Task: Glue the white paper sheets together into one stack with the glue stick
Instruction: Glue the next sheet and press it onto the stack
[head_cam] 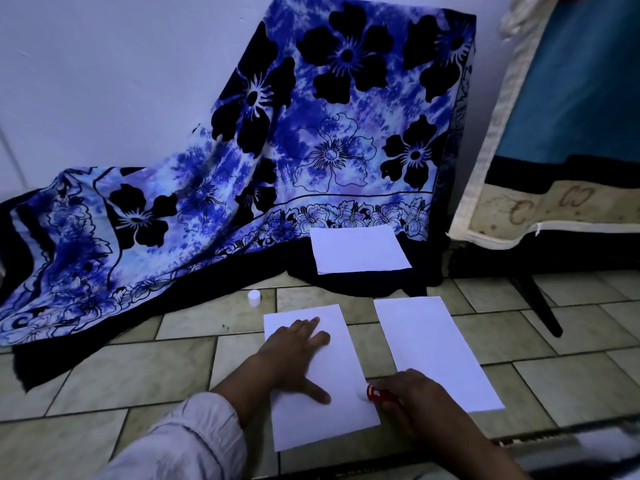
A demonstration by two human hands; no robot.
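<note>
- Your left hand (294,355) lies flat, fingers spread, on the near sheet (322,424), likely to keep it from sliding on the tile floor (104,382).
- Your right hand (419,407) has its grip closed around the red glue stick (375,393), tip at that sheet's right edge.
- A second sheet (436,348) waits just beside; a third (360,249) lies farther back on patterned cloth (242,150).
- The white cap (254,296) stands apart.

Dim, bluish light; soft focus, wide-angle bending at edges.
</note>
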